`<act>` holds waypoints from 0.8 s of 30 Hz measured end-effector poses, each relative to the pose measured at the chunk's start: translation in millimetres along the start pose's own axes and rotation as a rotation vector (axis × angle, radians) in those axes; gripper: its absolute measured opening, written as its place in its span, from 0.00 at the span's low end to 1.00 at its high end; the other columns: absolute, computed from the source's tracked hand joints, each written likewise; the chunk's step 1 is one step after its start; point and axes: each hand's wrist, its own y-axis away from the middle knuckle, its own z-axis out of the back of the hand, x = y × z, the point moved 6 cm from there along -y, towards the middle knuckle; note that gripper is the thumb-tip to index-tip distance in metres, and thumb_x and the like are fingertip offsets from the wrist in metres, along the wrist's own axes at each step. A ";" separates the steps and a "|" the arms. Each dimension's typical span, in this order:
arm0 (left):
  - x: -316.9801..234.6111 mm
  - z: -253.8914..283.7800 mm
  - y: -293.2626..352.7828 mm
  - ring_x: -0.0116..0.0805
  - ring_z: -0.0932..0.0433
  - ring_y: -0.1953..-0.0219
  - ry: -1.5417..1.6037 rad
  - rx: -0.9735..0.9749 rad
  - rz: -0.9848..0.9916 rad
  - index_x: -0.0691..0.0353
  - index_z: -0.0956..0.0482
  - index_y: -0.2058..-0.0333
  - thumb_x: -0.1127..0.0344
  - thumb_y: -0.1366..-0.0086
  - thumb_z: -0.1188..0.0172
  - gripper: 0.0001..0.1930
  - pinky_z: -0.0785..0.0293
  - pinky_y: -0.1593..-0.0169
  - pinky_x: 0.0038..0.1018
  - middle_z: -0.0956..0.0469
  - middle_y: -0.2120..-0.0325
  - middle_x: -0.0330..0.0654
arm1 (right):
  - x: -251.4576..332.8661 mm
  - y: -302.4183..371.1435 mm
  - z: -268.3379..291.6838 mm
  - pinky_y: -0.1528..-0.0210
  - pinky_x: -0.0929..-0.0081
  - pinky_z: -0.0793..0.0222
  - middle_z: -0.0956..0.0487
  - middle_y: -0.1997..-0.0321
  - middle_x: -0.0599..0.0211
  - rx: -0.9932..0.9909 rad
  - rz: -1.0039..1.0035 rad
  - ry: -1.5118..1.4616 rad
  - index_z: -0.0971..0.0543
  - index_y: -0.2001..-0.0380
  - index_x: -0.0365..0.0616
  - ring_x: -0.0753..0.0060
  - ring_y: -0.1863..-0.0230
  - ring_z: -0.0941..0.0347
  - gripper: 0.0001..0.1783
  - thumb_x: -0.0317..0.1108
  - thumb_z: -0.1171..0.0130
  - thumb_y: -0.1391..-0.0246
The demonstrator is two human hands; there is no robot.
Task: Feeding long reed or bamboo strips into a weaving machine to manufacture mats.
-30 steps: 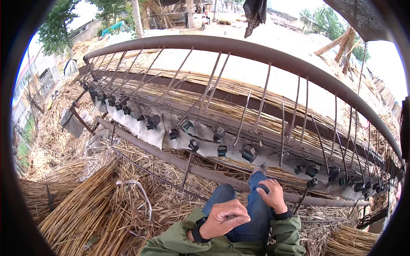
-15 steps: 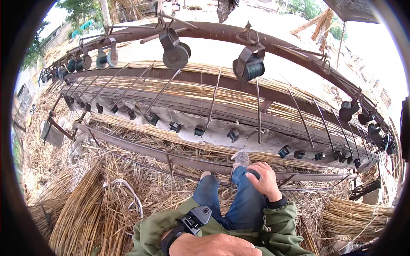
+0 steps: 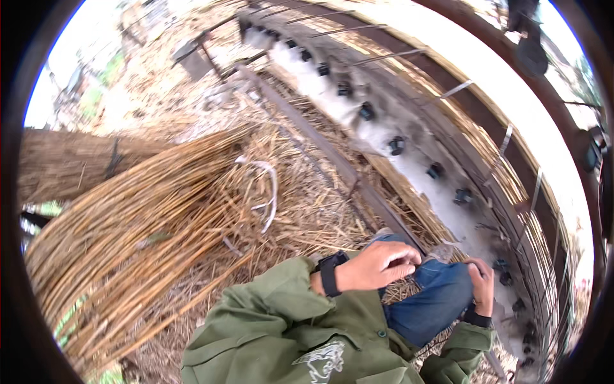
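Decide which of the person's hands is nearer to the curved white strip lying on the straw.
Left. The left hand is below and right of the white strip in the picture; the right hand, at the knee, is farther off to the right.

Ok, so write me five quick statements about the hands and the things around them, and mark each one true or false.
1. The right hand is on the knee of the blue jeans. True.
2. The left hand is gripping a reed bundle. False: the left hand is loosely curled by the lap, with no object showing in it.
3. A black band circles the left wrist. True.
4. The jacket is bright red. False: the jacket is green.
5. The white strip lies to the right of the long rusty bar. False: the white strip lies left of the long rusty bar, on loose straw.
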 end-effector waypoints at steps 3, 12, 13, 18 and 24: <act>120.9 76.2 106.7 0.27 0.28 0.71 -0.045 -0.457 0.427 0.65 0.29 0.56 0.67 0.41 0.45 0.15 0.30 0.66 0.24 0.26 0.72 0.41 | -3.1 -22.6 -20.9 0.60 0.78 0.39 0.26 0.72 0.65 0.262 0.017 -0.080 0.26 0.73 0.33 0.74 0.67 0.33 0.22 0.46 0.52 0.51; 98.6 284.5 549.7 0.23 0.31 0.73 -0.064 -2.012 0.544 0.64 0.53 0.40 0.69 0.41 0.48 0.32 0.35 0.76 0.16 0.30 0.68 0.37 | -33.9 -17.8 -6.8 0.64 0.79 0.39 0.26 0.75 0.66 0.106 0.000 -0.081 0.26 0.77 0.33 0.76 0.70 0.33 0.20 0.43 0.52 0.50; 78.3 305.9 578.9 0.23 0.31 0.73 -0.047 -2.080 0.459 0.64 0.53 0.40 0.69 0.40 0.48 0.32 0.35 0.75 0.16 0.30 0.68 0.37 | -38.8 -16.5 -2.9 0.64 0.79 0.39 0.26 0.75 0.67 0.083 -0.010 -0.057 0.26 0.77 0.33 0.76 0.70 0.33 0.20 0.43 0.52 0.50; -24.2 408.0 658.4 0.28 0.30 0.67 -0.214 -2.195 0.201 0.63 0.52 0.41 0.70 0.41 0.48 0.32 0.33 0.68 0.24 0.30 0.61 0.41 | -60.0 -9.1 21.9 0.65 0.79 0.39 0.27 0.76 0.68 0.041 -0.085 0.049 0.26 0.77 0.34 0.77 0.71 0.34 0.19 0.42 0.53 0.50; -105.1 480.5 655.7 0.30 0.25 0.66 -0.273 -2.221 0.035 0.68 0.45 0.44 0.74 0.41 0.50 0.26 0.30 0.68 0.19 0.28 0.62 0.43 | -84.8 -3.4 43.2 0.66 0.79 0.39 0.28 0.77 0.69 0.030 -0.118 0.093 0.26 0.77 0.34 0.78 0.72 0.34 0.18 0.41 0.53 0.50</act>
